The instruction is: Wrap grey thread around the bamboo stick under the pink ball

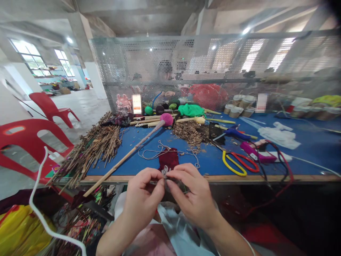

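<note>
My left hand (146, 188) and my right hand (190, 188) meet at the table's front edge. Both pinch a small bunch of grey string (165, 171) between thumbs and fingertips. Behind the fingertips lies a piece of dark red cloth (169, 158). A loose length of grey cord (149, 156) curls over the blue table (205, 163) around the cloth. What hangs below the pinch is mostly hidden by my fingers.
A stick with a magenta ball (166, 120) slants across the table beside a heap of twigs (102, 142). To the right lie scissors with yellow and red handles (234, 163) and a purple box (258, 152). A perforated metal screen (170, 67) stands behind; a person sits beyond it.
</note>
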